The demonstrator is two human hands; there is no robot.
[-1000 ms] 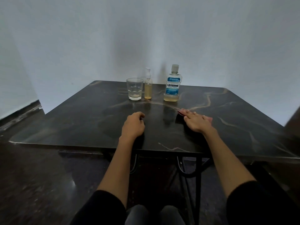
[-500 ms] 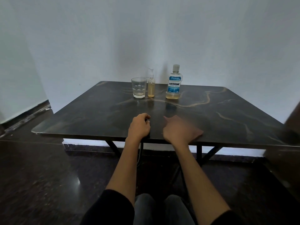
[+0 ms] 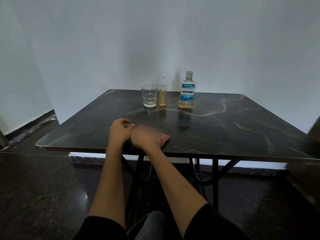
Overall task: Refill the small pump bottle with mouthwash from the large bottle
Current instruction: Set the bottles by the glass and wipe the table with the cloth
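Note:
The large mouthwash bottle (image 3: 187, 91) has a blue label, a capped top and a little yellowish liquid at its bottom. It stands upright at the far side of the table. Left of it is the small clear pump bottle (image 3: 162, 97), holding yellowish liquid. My left hand (image 3: 119, 131) rests near the front edge in a loose fist, with nothing in it. Beside it and touching it, my right hand (image 3: 145, 138) is blurred and presses down on a pink cloth (image 3: 165, 138). Both hands are far from the bottles.
A clear drinking glass (image 3: 149, 98) with a trace of liquid stands just left of the pump bottle. The dark marble-patterned table (image 3: 225, 129) has black metal legs and stands against a white wall. A dark glossy floor lies below.
My right hand has slid the pink cloth leftward along the table's near side until it meets my left hand. My left hand has stayed put. The view has pulled back.

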